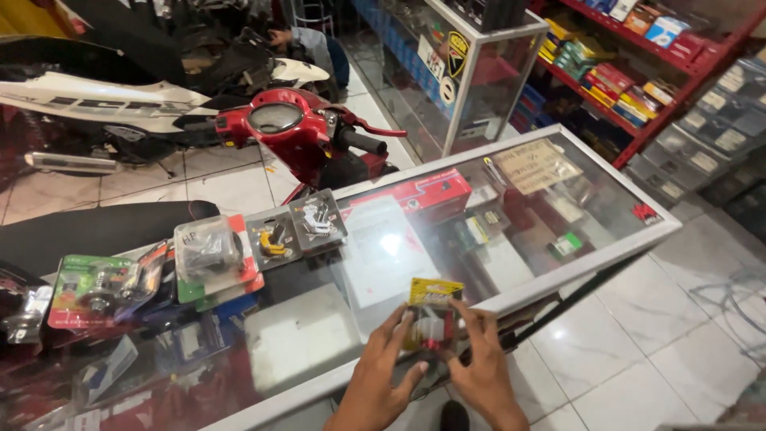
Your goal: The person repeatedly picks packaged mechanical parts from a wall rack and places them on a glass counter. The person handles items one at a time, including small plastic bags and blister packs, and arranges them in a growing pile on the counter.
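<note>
At a glass display counter [558, 263] in a motorcycle parts shop, you hold a small yellow-topped blister pack [431, 313] in both hands, just above the counter's near edge. Your left hand [381, 375] pinches its left side; your right hand [477, 367] grips its right side and lower end. More packaged parts [209, 255] lie in a row along the counter's far left, beside a red scooter [303, 132].
</note>
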